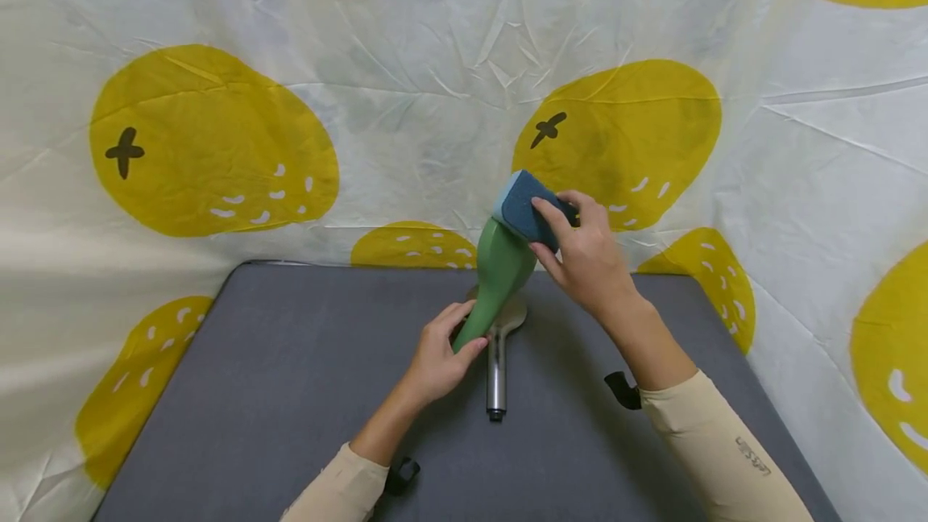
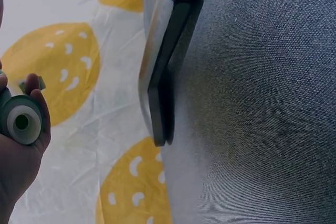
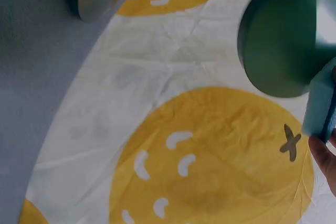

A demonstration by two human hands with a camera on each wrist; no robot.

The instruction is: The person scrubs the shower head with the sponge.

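Observation:
A green handheld shower head (image 1: 500, 260) is held up above the table, its wide head uppermost. Its handle is gripped low down by my left hand (image 1: 444, 353); the handle's open end, with a pale ring around the hole, faces the left wrist view. My right hand (image 1: 587, 252) pinches a blue sponge (image 1: 532, 212), light blue on one side and dark blue on the other. The sponge's light side (image 3: 318, 103) touches the head of the green shower head. Below, a silver shower head (image 1: 496, 373) lies on the table, partly hidden behind the green one.
The dark grey table (image 1: 326, 377) reaches back to a white cloth (image 1: 406, 151) printed with large yellow fruit shapes. That cloth hangs behind the table and along its sides. Black curved pieces (image 1: 623, 390) sit beside both wrists.

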